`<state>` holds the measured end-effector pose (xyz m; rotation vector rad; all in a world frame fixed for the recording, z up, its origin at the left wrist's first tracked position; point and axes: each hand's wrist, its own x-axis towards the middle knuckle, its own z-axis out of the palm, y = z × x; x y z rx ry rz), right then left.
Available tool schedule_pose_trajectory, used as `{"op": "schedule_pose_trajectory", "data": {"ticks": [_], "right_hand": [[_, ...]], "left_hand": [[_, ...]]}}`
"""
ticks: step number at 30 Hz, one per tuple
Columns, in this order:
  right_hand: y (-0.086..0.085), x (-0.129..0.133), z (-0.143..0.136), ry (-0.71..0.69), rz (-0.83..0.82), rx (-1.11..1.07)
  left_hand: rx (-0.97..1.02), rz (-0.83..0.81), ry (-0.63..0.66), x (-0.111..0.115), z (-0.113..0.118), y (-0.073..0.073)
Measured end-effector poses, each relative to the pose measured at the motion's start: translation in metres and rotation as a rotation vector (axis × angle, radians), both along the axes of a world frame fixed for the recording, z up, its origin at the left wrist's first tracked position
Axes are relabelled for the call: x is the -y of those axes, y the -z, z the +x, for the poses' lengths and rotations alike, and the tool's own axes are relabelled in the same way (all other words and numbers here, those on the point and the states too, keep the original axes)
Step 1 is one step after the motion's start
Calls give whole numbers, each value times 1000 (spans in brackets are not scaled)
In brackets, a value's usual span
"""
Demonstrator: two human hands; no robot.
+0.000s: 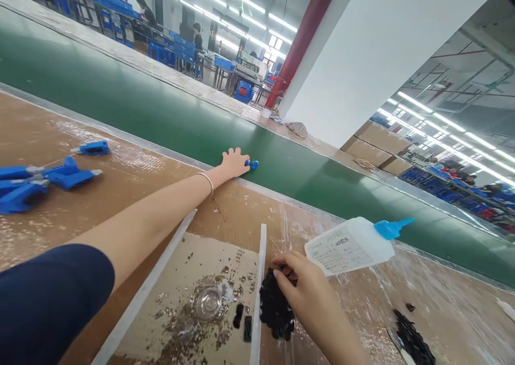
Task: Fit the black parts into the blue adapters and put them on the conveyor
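My left hand [234,164] reaches out over the near edge of the green conveyor belt [169,116], open with its fingers spread. Small blue parts [255,164] lie on the belt by its thumb side. My right hand [303,284] is at the pile of small black parts [277,308], its thumb and fingers closed on black parts at the top. Just beyond it a white squeeze bottle [350,247] with a blue nozzle lies on its side. Two black pieces [248,328] rest on a glue-stained board [189,258], left of a white strip [259,290].
Blue parts with pale tips [68,174] lie on the left of the brown worktop [132,177]. At lower right are more black parts [414,335] beside a tweezer-like tool [400,346]. A clear round dish [208,304] sits on the board. Beyond the belt stands a white pillar [354,59].
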<state>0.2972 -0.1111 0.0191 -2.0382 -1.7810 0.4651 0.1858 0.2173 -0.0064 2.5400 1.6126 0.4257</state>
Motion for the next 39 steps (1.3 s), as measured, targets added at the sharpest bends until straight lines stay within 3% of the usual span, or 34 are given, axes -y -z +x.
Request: {"op": "schedule_pose_trajectory", "data": {"ticks": [3, 8, 12, 18, 21, 24, 30, 39], "right_hand": [[0, -1, -2, -44, -148, 97], [10, -5, -2, -81, -171, 166], [18, -4, -1, -116, -136, 230], [23, -2, 2, -160, 43, 297], [21, -2, 4, -154, 102, 266], [17, -2, 4, -146, 73, 255], [16, -2, 3, -170, 30, 198], [4, -3, -2, -116, 123, 37]], "left_hand": [[16, 30, 13, -4, -9, 2], [43, 33, 67, -1, -9, 4], [47, 12, 107, 0, 15, 4], [12, 4, 141, -1, 64, 6], [-2, 24, 147, -3, 70, 6], [-35, 10, 185, -6, 59, 0], [-115, -80, 341, -9, 5, -17], [-43, -2, 497, 19, -56, -13]]}}
